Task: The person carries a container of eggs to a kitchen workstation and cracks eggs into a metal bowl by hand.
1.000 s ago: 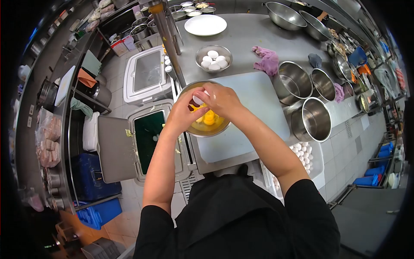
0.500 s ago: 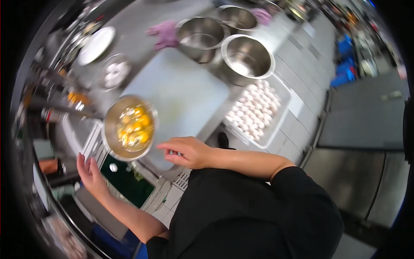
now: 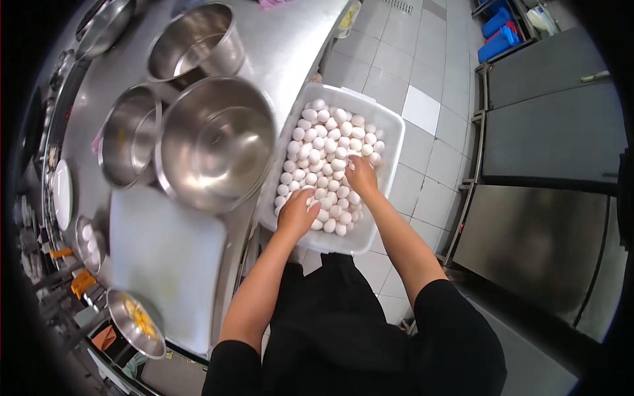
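A translucent plastic tub [image 3: 391, 142] is full of loose white eggs [image 3: 328, 142]. At its near left side, my left hand [image 3: 297, 212] rests on the eggs, thumb and fingers apart. Farther in and to the right, my right hand [image 3: 362, 175] reaches down among them with its fingers bent around an egg, the fingertips partly hidden. Several eggs lie between the two hands.
Left of the tub, the steel counter [image 3: 274, 49] carries a large steel bowl [image 3: 218, 142], more steel pots and a white cutting board [image 3: 165, 257]. A bowl of cracked eggs [image 3: 135, 323] and a bowl with eggs [image 3: 89, 244] stand farther left. Steel cabinets [image 3: 535, 244] flank the right.
My view has swung right, from the bowl of cracked eggs to the tub. Both hands, held near that bowl before, are now among the whole eggs.
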`<state>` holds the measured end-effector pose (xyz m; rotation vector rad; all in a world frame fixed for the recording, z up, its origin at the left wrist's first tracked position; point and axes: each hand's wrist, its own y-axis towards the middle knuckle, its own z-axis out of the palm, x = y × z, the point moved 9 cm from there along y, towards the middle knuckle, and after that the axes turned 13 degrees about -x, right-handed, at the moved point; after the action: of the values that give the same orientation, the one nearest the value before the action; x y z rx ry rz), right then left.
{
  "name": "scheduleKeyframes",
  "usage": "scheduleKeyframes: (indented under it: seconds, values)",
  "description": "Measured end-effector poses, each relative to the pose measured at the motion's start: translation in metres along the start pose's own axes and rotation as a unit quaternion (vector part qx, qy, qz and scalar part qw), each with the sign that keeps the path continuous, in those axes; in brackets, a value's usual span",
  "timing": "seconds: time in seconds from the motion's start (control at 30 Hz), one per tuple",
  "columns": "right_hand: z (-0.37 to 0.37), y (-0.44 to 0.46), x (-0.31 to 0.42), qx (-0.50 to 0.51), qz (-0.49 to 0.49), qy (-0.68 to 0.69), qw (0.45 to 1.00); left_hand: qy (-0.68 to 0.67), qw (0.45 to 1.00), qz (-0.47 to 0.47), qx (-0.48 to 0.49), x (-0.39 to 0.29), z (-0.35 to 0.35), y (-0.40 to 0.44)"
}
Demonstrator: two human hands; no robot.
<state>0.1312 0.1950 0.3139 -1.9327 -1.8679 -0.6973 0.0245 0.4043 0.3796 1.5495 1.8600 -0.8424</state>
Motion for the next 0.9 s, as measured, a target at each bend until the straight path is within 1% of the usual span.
scheduleKeyframes:
  seconds: [0.03,0.07,0.1,0.13,0.2,0.23,0.3,0.33,0.4,0.47,0.5,0.53,0.57,0.6,0.63,0.67,0.7,0.73,0.77,0.8,0.83,0.87,0.9]
  values:
    - [0.013,0.016,-0.001,-0.010,-0.042,-0.043,0.998,0.004,1.000,-0.006,0.008,0.013,0.027,0.021]
    - [0.025,0.029,-0.003,-0.003,-0.034,-0.041,0.999,0.067,0.997,0.028,-0.009,0.019,0.047,0.044]
    - [0.040,0.040,-0.001,0.048,-0.033,-0.108,0.993,0.128,0.990,0.062,-0.026,0.024,0.064,0.064]
    - [0.053,0.045,-0.001,0.098,-0.033,-0.173,0.980,0.130,0.990,0.057,-0.019,0.034,0.080,0.081]
    - [0.062,0.050,0.007,0.109,-0.043,-0.187,0.975,0.261,0.958,0.119,0.002,0.046,0.112,0.109]
    - [0.069,0.052,0.004,0.111,-0.057,-0.202,0.971,0.260,0.959,0.115,0.006,0.049,0.121,0.123]
    - [0.078,0.053,-0.006,0.114,-0.051,-0.190,0.974,0.333,0.932,0.137,0.033,0.055,0.138,0.139]
    - [0.081,0.053,-0.010,0.111,-0.046,-0.177,0.977,0.344,0.925,0.160,0.015,0.053,0.141,0.139]
    - [0.082,0.054,-0.011,0.106,-0.046,-0.163,0.980,0.354,0.923,0.148,0.027,0.055,0.141,0.145]
    - [0.066,0.054,0.001,0.060,-0.046,-0.079,0.994,0.366,0.920,0.138,0.033,0.048,0.129,0.147]
    - [0.066,0.046,-0.007,0.060,-0.049,-0.077,0.994,0.309,0.946,0.092,0.045,0.037,0.119,0.139]
    - [0.062,0.034,-0.028,0.027,-0.017,-0.009,0.999,0.249,0.966,0.046,0.056,0.030,0.111,0.128]
    - [0.049,0.023,-0.042,-0.005,0.016,0.060,0.998,0.154,0.988,0.007,0.027,0.032,0.107,0.109]
    - [0.044,0.002,-0.057,0.061,0.153,0.165,0.972,0.058,0.998,-0.032,-0.003,0.034,0.101,0.085]
    - [0.041,-0.021,-0.062,0.128,0.277,0.268,0.914,-0.020,0.999,-0.032,-0.008,0.021,0.084,0.064]
    - [0.034,-0.045,-0.057,0.182,0.310,0.336,0.870,-0.164,0.978,-0.127,0.024,0.044,0.091,0.034]
    - [0.026,-0.073,-0.047,0.237,0.341,0.399,0.818,-0.287,0.934,-0.207,0.056,0.033,0.077,-0.001]
    - [0.015,-0.097,-0.027,0.291,0.352,0.444,0.771,-0.393,0.885,-0.240,0.067,0.015,0.052,-0.034]
    - [0.000,-0.121,0.000,0.345,0.361,0.483,0.719,-0.492,0.819,-0.290,0.054,-0.008,0.017,-0.065]
    - [-0.016,-0.139,0.031,0.397,0.351,0.494,0.690,-0.517,0.790,-0.321,0.078,-0.019,-0.011,-0.099]
    - [-0.031,-0.156,0.065,0.456,0.338,0.499,0.655,-0.558,0.756,-0.328,0.093,-0.031,-0.040,-0.129]
    - [-0.045,-0.169,0.098,0.488,0.323,0.499,0.639,-0.584,0.742,-0.314,0.095,-0.036,-0.067,-0.155]
    - [-0.059,-0.183,0.132,0.520,0.308,0.497,0.622,-0.588,0.746,-0.306,0.066,-0.041,-0.102,-0.170]
